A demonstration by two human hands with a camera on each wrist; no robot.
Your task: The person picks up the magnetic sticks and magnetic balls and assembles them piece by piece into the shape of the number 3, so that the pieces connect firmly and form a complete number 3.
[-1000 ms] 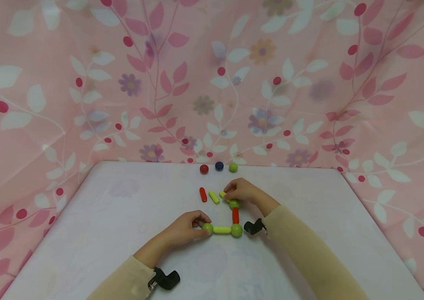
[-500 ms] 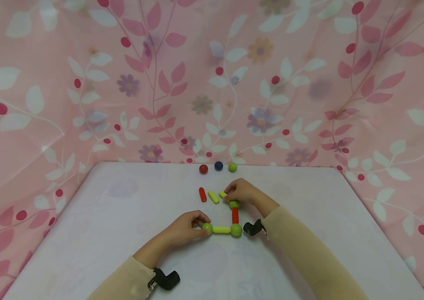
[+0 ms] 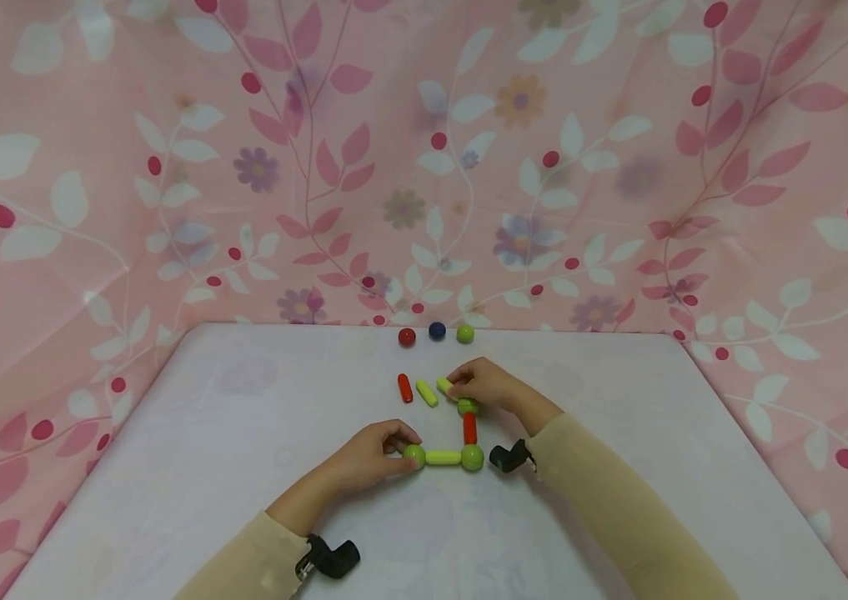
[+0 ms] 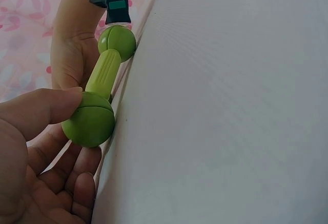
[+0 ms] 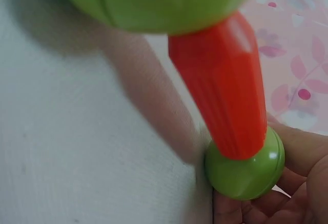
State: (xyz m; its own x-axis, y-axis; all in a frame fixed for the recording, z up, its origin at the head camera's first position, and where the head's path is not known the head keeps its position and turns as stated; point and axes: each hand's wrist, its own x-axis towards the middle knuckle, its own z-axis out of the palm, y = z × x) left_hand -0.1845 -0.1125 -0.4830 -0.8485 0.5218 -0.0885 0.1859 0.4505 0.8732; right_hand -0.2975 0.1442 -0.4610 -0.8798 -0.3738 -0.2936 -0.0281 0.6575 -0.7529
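Observation:
Balls and ridged rods are joined into an L on the table. My left hand [image 3: 367,458] pinches the green ball [image 4: 89,121] at its left end, thumb on one side and fingers on the other. From there a lime rod [image 3: 443,458] runs to the green corner ball [image 3: 472,457]. A red rod [image 5: 220,85] leads on to the far green ball [image 5: 243,175], which my right hand [image 3: 487,383] holds. Right by those fingertips lies a second lime rod [image 3: 444,384], partly hidden; whether the fingers touch it, I cannot tell.
Left of my right hand lie a loose red rod [image 3: 404,388] and a lime rod [image 3: 427,393]. Along the back edge stand a red ball [image 3: 407,337], a dark blue ball [image 3: 437,331] and a green ball [image 3: 465,333]. Behind the white table [image 3: 258,400] hangs a flowered pink cloth [image 3: 243,208].

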